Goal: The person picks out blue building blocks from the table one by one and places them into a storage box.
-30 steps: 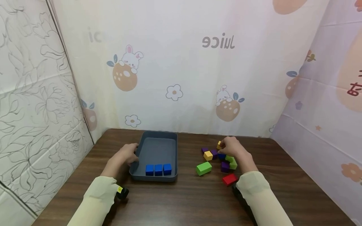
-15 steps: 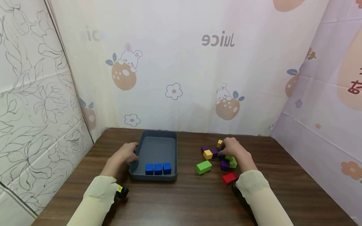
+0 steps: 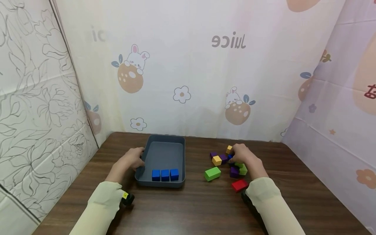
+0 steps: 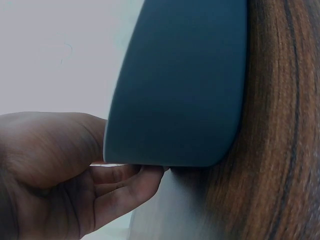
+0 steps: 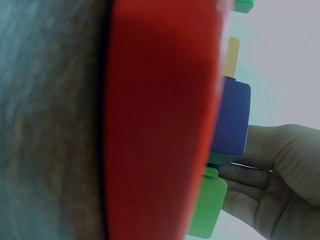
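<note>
My left hand (image 3: pixel 133 158) grips the left wall of a dark grey tray (image 3: pixel 160 184), thumb at the rim and fingers curled against the outside, as the tray wall (image 4: pixel 180 90) in the left wrist view shows. Three blue blocks (image 3: pixel 165 175) stand in a row along the tray's near end. Among loose blocks on the right, my right hand (image 3: pixel 244 156) has its thumb and fingers round a blue block (image 3: pixel 230 157), largely covered by the hand. A purple block (image 3: pixel 234 172) and a green notched block (image 3: pixel 242 168) lie just below that hand.
Around the right hand are yellow blocks (image 3: pixel 216 160), more purple blocks (image 3: pixel 223 159), a long green block (image 3: pixel 212 174) and a red block (image 3: pixel 239 185). The red block (image 5: pixel 160 120) fills much of the right wrist view. A patterned curtain (image 3: pixel 188 65) borders the wooden table (image 3: pixel 188 212).
My right hand's fingertips have shifted slightly around the blue block, which shows a little differently between them. The left hand and tray stay where they were; the head view has shifted slightly.
</note>
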Demonstrator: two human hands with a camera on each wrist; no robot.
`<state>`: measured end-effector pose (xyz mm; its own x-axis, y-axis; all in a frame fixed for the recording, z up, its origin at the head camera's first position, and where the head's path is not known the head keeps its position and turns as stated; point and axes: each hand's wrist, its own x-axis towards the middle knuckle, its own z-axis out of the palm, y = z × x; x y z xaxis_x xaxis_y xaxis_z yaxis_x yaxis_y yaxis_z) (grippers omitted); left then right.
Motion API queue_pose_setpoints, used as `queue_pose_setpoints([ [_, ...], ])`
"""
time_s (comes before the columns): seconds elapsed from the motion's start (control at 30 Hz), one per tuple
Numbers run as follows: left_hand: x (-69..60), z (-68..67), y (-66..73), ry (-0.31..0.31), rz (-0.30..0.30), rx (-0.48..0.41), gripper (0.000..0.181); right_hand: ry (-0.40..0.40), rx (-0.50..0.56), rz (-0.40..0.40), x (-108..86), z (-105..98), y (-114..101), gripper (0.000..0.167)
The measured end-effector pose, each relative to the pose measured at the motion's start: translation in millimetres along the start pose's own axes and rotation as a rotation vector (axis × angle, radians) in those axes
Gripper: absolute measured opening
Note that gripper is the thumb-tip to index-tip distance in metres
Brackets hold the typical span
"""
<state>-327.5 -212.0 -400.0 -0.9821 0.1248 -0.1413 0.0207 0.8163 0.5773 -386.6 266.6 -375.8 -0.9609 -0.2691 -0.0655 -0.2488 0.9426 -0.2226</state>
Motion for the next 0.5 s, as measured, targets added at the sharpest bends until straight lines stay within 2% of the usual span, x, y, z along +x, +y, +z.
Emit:
queue_pose_setpoints([
  [0.5,0.3,0.0,-0.7,-0.003,-0.007,-0.001,0.069,0.007,0.042,-0.029,-2.6,-8.1,-3.6,0.028],
])
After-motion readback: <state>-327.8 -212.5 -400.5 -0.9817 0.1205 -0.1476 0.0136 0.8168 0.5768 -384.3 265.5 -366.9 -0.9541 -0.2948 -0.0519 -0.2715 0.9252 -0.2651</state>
